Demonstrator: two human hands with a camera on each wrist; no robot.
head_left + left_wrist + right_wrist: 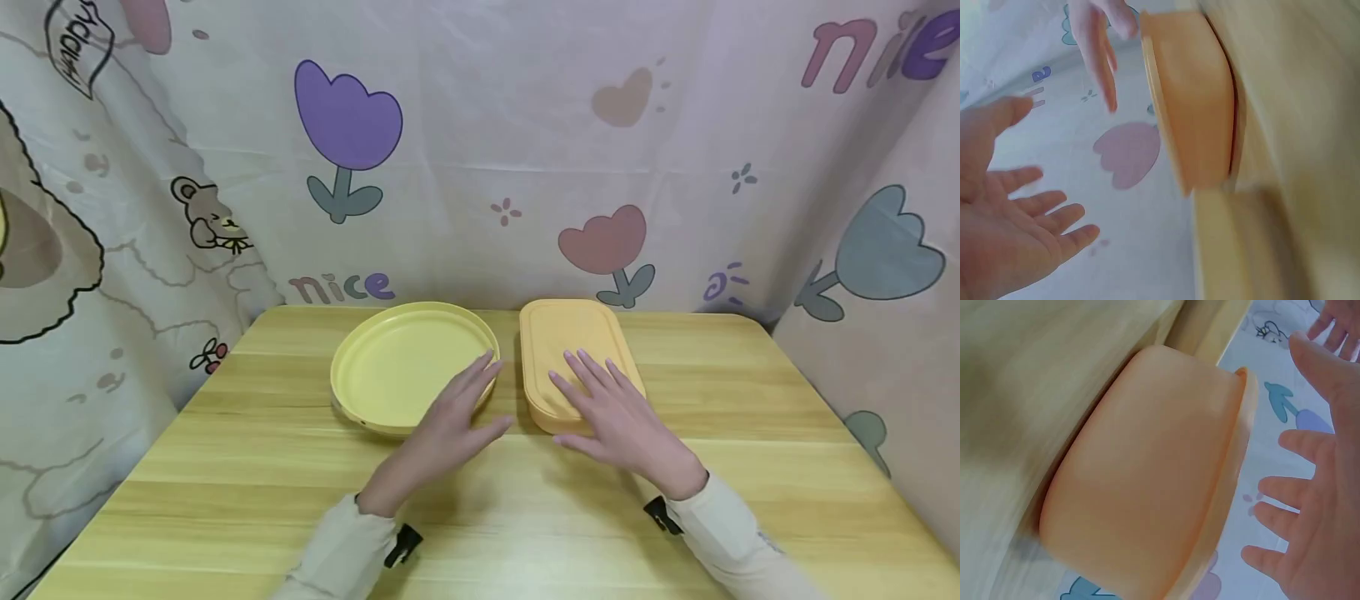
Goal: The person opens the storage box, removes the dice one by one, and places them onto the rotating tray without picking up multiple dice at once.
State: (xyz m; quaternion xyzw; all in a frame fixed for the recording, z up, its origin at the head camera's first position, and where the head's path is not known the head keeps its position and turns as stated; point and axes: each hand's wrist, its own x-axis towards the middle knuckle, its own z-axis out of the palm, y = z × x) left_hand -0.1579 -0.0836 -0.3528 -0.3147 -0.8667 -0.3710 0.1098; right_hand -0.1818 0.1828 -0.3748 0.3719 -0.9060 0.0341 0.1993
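A round yellow dish with a raised rim (405, 358) lies at the back of the table, left of centre. Beside it on the right is an orange rectangular lidded box (558, 342), whose side fills much of the right wrist view. My left hand (450, 423) hovers with fingers spread, overlapping the dish's right edge in the head view. My right hand (618, 417) is over the near right part of the box, fingers extended. Both wrist views show a gap between the box and the hands, and neither hand grips anything.
The wooden table (247, 467) has rounded back corners. A pale printed curtain (465, 108) hangs behind it and along both sides. Black clips (403, 546) show at the cuffs of both white sleeves.
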